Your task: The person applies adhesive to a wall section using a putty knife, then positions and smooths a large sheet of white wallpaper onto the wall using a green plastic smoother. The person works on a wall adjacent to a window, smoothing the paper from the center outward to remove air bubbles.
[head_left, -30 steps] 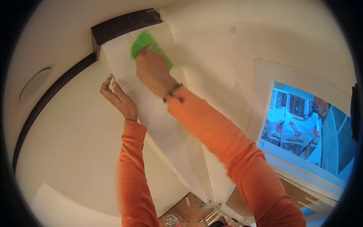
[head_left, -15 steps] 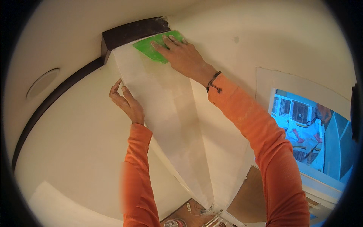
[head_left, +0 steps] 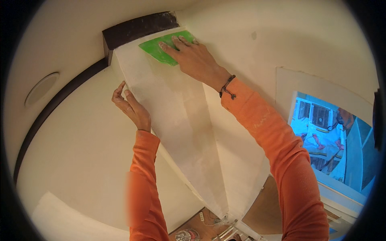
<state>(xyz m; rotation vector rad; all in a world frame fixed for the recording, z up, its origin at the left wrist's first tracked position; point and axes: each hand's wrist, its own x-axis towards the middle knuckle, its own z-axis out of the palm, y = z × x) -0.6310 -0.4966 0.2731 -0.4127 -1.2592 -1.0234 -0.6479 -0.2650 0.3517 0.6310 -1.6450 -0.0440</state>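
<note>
My right hand [head_left: 197, 56] presses a green sandpaper sheet [head_left: 155, 48] flat against the top of a white column [head_left: 161, 92]. White dust coats its fingertips, and a dark cord bracelet circles the wrist. Lower down, my left hand [head_left: 134, 108] is beside the column's left edge, its fingers curved and apart with nothing held in them. Its fingertips are at that edge; whether they touch it is hard to tell. Greyish and whiter patches mark the column's face. The sheet's underside is hidden.
A dark brown beam [head_left: 140, 30] caps the column and continues as a dark trim strip along the ceiling. A round ceiling fixture [head_left: 42, 88] is at left. To the right, an opening [head_left: 321, 136] shows a bluish room. Below lie a power strip [head_left: 202, 217] and a container [head_left: 187, 235].
The view has shifted slightly. My right hand and the green sheet remain at the column's top, just below the beam. My left hand stays by the column's edge, fingers still apart.
</note>
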